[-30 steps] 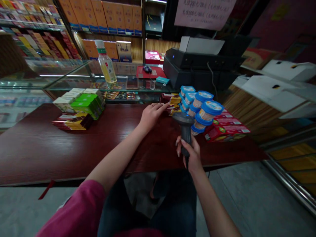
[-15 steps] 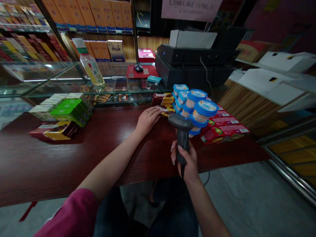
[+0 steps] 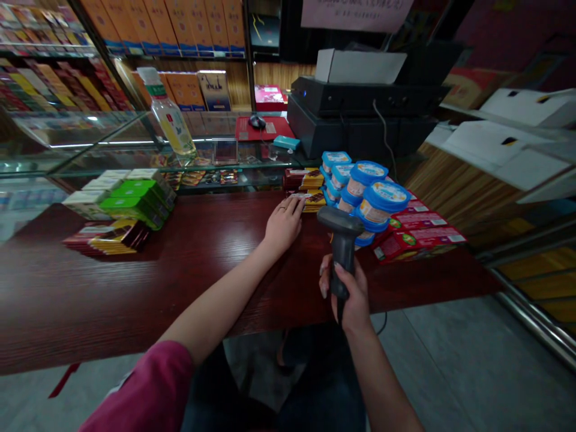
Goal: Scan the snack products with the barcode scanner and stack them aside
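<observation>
Right hand (image 3: 348,294): grip wrapped tight round handle of barcode scanner (image 3: 341,240), head up, aimed far, above near edge of tabletop (image 3: 180,264).
Left hand (image 3: 283,223): flat, fingers spread, tips touching flat snack packs (image 3: 305,200) at far middle of tabletop.
Nearby: blue-lidded tubs (image 3: 366,189) just right of packs, stacked on red boxes (image 3: 416,231).
Far left: green boxes (image 3: 130,198) over dark bars (image 3: 105,236).
Step, judged: drawing a pack toward scanner.
Next move, judged: calls for barcode face turned to scanner head.
</observation>
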Available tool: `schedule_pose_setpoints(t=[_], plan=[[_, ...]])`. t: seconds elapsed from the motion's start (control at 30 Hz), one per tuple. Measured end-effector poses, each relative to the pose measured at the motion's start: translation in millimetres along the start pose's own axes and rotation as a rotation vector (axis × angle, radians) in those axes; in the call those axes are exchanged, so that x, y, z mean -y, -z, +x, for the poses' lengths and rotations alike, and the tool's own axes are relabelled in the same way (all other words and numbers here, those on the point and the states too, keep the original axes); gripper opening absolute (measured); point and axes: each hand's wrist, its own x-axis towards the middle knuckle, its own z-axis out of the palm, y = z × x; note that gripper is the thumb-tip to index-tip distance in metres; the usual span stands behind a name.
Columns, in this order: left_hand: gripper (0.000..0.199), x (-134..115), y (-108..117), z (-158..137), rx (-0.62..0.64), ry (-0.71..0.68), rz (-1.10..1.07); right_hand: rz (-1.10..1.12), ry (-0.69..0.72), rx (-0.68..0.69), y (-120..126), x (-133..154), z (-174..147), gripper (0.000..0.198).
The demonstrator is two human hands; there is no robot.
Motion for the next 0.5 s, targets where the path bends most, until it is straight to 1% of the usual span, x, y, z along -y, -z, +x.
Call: schedule_pose_setpoints(t=[0.13, 0.23, 0.3, 0.37, 0.43, 0.5], plan=[[0.065, 8.0, -6.0, 5.7, 0.02, -0.028, -0.113, -0.062, 0.005, 0.019, -2.6, 0.5, 2.0, 0.019], [0.073, 17.3, 4.4, 0.0, 0.018, -0.063, -0.189, -0.099, 0.006, 0.024, -2.2, 3.5, 3.6, 0.026], [0.073, 26.6, 22.1, -11.5, -0.018, -0.05, -0.159, -0.114, -0.024, 0.025, -4.0, 5.4, 4.5, 0.033], [0.07, 40.3, 47.6, -30.1, -0.074, -0.012, -0.084, -0.114, -0.058, 0.029, -10.5, 4.8, 5.4, 0.039], [0.066, 59.0, 78.3, -56.2, -0.137, 0.018, -0.003, -0.086, -0.139, 0.068, -23.7, 0.6, 5.7, 0.044], [0.062, 82.0, 110.9, -89.3, -0.204, 0.039, 0.07, -0.061, -0.21, 0.142, -43.5, -6.5, 4.8, 0.044]])
